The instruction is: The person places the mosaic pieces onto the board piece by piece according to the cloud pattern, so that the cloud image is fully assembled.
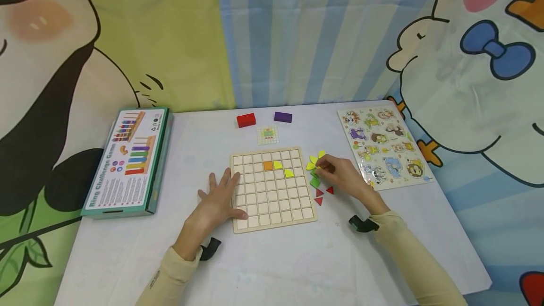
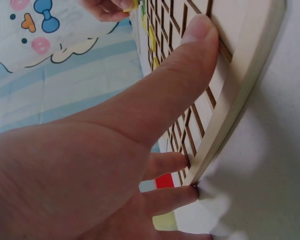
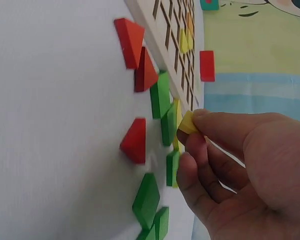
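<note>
Spread over the left edge of a wooden grid board, my left hand rests its thumb on the squares, its other fingers along the rim. My right hand is just off the board's right side. Between thumb and fingertips it pinches a small yellow block. An orange square and two yellow pieces, one of them a diamond, lie on the grid. Beside the board are loose yellow pieces, green diamonds and red triangles, the green ones partly under my right hand in the head view.
Behind the board lies a small pattern card, with a red block and a purple block beyond it. A Ring Challenge Game box lies at the left. An animal picture sheet is at the right.
</note>
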Demonstrator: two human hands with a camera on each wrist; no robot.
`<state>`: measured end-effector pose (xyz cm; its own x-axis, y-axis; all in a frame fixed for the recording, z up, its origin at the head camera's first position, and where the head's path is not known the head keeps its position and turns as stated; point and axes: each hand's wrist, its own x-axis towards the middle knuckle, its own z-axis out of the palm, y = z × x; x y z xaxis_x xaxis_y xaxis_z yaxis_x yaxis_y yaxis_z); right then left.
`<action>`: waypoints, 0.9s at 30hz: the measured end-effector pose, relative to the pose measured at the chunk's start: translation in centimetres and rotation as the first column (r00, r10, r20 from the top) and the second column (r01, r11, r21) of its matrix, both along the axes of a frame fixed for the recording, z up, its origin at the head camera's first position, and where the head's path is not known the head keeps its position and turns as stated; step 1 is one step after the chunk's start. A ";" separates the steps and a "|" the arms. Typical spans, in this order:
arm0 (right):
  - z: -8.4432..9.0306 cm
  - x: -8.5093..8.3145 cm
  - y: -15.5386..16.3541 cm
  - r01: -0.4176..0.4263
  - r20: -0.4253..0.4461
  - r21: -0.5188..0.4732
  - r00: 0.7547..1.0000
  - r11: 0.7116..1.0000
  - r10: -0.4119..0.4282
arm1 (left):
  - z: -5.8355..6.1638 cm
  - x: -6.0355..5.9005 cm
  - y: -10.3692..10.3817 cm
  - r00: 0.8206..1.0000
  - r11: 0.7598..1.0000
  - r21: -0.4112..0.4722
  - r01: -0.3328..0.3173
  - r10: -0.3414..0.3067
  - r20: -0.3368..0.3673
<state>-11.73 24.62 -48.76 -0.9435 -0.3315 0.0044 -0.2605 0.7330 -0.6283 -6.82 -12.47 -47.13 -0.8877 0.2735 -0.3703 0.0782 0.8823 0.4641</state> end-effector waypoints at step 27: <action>-0.6 0.7 -6.2 -0.080 0.021 -0.078 0.996 0.994 0.082 | -0.1 -0.1 -0.1 1.000 1.000 -0.001 0.009 -0.009 -0.009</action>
